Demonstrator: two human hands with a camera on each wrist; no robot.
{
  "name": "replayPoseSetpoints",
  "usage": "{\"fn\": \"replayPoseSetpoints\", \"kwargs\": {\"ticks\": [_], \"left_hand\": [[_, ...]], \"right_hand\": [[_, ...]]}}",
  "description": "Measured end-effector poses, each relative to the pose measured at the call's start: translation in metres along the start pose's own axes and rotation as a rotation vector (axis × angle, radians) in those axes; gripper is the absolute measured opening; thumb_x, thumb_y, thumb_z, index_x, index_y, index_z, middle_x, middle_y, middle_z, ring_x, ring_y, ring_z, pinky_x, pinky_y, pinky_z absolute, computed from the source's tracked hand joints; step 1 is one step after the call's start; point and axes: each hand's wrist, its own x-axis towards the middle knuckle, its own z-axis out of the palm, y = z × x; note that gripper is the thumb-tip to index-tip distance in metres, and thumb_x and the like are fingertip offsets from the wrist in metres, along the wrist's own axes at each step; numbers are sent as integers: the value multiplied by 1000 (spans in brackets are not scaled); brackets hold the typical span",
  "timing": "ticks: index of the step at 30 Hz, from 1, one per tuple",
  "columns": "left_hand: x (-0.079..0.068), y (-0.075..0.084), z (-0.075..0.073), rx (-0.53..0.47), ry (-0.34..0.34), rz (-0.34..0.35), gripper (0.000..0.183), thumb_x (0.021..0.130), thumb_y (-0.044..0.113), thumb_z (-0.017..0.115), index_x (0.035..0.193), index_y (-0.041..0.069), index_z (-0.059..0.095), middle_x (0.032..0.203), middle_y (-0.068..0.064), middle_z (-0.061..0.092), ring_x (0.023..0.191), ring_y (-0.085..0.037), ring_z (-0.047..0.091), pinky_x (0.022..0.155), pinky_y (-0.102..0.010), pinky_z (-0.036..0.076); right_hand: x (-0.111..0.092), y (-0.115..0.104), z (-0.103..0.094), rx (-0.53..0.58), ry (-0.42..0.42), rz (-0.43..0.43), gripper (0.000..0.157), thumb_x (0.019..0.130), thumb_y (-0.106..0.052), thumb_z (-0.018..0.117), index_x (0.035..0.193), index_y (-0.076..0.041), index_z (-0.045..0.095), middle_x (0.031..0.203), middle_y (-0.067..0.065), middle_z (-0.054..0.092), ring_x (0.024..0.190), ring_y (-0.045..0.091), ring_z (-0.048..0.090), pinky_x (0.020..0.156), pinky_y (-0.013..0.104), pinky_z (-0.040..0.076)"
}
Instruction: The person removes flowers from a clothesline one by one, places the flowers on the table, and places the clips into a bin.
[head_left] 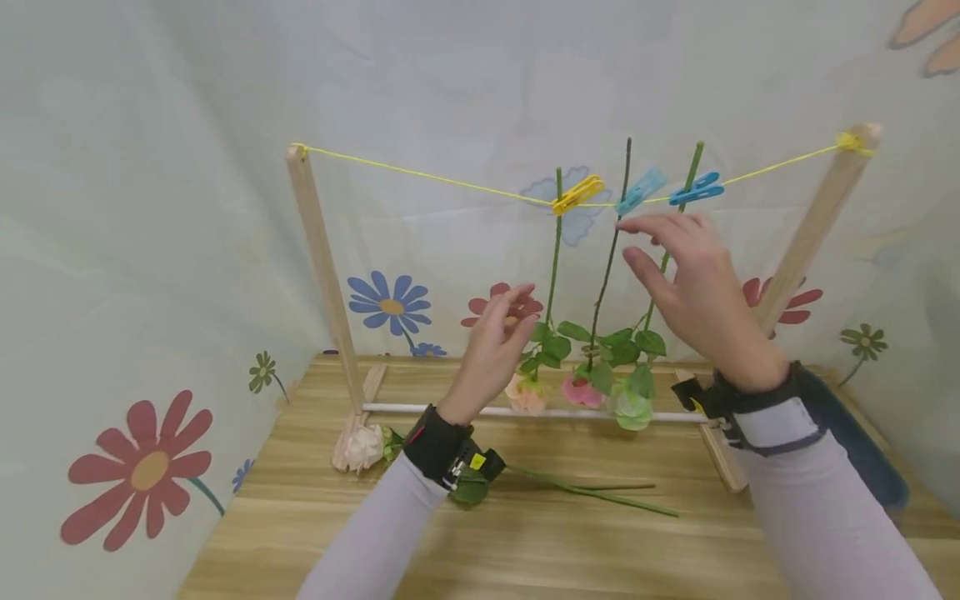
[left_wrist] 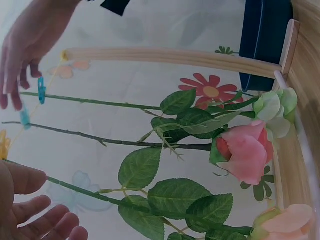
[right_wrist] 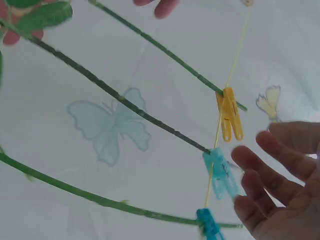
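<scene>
Three flowers hang head down from a yellow string [head_left: 420, 179], clipped by a yellow clothespin [head_left: 577, 195], a light blue clothespin [right_wrist: 220, 172] and a darker blue clothespin [head_left: 696, 190]. They are a peach flower [head_left: 527, 395], a pink rose [left_wrist: 245, 150] and a pale green flower [head_left: 632, 407]. My right hand [head_left: 693, 287] is beside the light blue clothespin with fingers loosely bent, gripping nothing. Below the string, my left hand [head_left: 491, 350] is nearest the peach flower's stem [left_wrist: 85, 192]; its fingers are relaxed and hold nothing.
Wooden posts [head_left: 322, 267] carry the string, with a white rod [head_left: 480, 411] between their feet. A whitish flower [head_left: 364, 447] and loose stems [head_left: 600, 492] lie on the wooden table [head_left: 285, 508]. At the right is a dark blue tray [head_left: 851, 433]. A flower-print cloth [head_left: 187, 208] hangs behind.
</scene>
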Motion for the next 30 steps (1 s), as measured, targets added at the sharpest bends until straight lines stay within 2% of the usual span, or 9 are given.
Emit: {"fn": "replayPoseSetpoints", "kwargs": {"ticks": [4,7,9,12,16,20,23,26,30], "left_hand": [[16,3,5,38,-46,-16,54,109,17,56,159,7,40,151,-15,50,137,-28,50,112,-40,45],[25,6,9,13,-71,-27,58,109,20,55,162,7,35,156,-14,47,143,-29,46,115,-38,41],[28,8,10,-1,-76,-38,58,110,22,54,162,9,34,156,-13,47,143,-29,46,115,-38,42],[30,8,11,-6,-69,-45,55,110,21,53,161,11,36,152,-12,52,141,-28,49,112,-37,44],[30,7,13,-9,-62,-46,51,110,15,51,160,12,39,139,-14,61,132,-27,56,108,-37,47],[29,6,15,11,-45,-37,47,111,12,50,157,11,43,127,-14,66,122,-26,63,104,-37,50],[29,5,17,27,-15,-15,42,110,9,53,152,9,51,120,-14,68,115,-27,65,100,-35,52],[30,4,19,31,19,15,37,107,5,57,143,7,60,117,-14,68,109,-26,67,95,-32,55],[32,5,19,44,44,40,32,104,3,62,135,6,67,115,-14,70,105,-25,69,91,-29,56]], "right_hand": [[32,-5,3,-100,0,-107,33,99,0,69,132,3,67,131,23,65,114,44,48,98,55,35],[51,-7,3,-217,-46,-179,35,100,-3,68,134,5,65,135,24,64,113,46,47,99,59,34],[60,-7,4,-280,-82,-193,35,102,-5,66,135,5,64,136,25,63,111,46,46,96,59,34],[69,-8,5,-348,-147,-185,33,104,-6,62,135,6,63,134,25,64,107,44,44,91,58,35],[75,-9,6,-394,-226,-175,29,106,-4,58,131,8,65,121,25,68,101,42,43,88,56,34],[80,-11,4,-431,-306,-160,26,105,-1,57,126,8,68,106,25,68,95,40,42,85,54,33],[84,-11,2,-444,-355,-138,23,102,3,59,122,8,70,102,24,67,93,39,40,82,51,31],[88,-11,0,-420,-370,-101,21,99,6,61,116,7,74,100,23,69,92,37,40,79,48,28],[90,-10,-1,-334,-336,-63,18,95,11,63,105,8,77,96,22,70,90,37,42,81,48,29]]}}
